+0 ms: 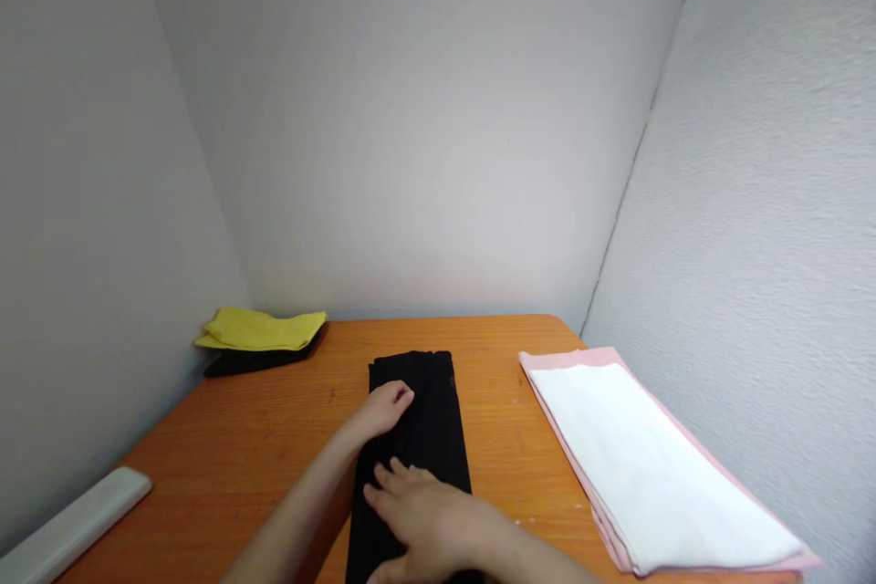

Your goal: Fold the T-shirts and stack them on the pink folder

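"Where is the head camera?"

"On the wearer's head, above the near side of the wooden table [233, 429], facing forward and down across it, over the left hand [389, 408] and right hand [424, 511]"

"How near?"

"Near enough to crop the table's near side, yet wide enough for the back wall [424, 128] beyond the table and side walls [753, 182] flanking it"

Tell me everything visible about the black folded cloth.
The long, narrow, matte black folded cloth looks like fabric. Its far end shows slightly uneven layered edges, with a small, faint reddish mark by the right edge. It lies flat, lengthwise away from the person, on the orange-brown wooden table. The bare right hand lies spread on its nearer part; the bare left hand, curled, is over its left side farther up, contact unclear. Its near end is out of frame.
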A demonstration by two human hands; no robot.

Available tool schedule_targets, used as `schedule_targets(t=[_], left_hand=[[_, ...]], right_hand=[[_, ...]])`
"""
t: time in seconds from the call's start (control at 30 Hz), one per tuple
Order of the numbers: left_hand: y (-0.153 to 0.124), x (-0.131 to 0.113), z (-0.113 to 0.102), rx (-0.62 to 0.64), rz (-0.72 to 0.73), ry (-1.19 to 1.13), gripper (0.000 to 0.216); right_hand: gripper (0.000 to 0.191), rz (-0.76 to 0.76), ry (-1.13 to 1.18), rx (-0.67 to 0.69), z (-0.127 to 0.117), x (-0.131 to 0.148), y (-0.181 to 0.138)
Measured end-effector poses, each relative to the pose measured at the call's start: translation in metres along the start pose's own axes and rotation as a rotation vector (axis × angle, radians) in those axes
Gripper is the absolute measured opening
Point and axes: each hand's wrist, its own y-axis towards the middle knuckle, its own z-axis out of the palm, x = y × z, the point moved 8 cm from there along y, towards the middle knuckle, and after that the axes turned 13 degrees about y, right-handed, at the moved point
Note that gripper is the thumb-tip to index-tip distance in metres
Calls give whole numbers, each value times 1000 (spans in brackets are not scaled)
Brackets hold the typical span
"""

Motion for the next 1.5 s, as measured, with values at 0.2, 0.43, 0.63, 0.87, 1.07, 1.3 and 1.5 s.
schedule_targets(t=[0.2,0.43,0.63,0.87,1.07,1.3,1.5], left_hand=[[-55,-18,17,-45,228,192,54],[-70,-44,13,-100,221,404,53],[-79,-40,20,-152,180,407,53],[-80,-39,22,-144,169,396,53],[-76,-38,20,-219,199,355,51],[-90,-20,-10,-264,272,-36,36],[-114,30,-30,-313,160,-153,49]], right_hand=[[36,-188,190,-177,-77,15,11],[44,23,-242,-333,-99,-51,118],[41,113,-309,-413,-95,-95,154],[37,20,-285,-498,-97,-104,158],[35,6,-319,-516,-97,-102,157],[44,-79,-260,-831,-119,-74,109],[42,-56,-176,-854,-130,-70,10]])
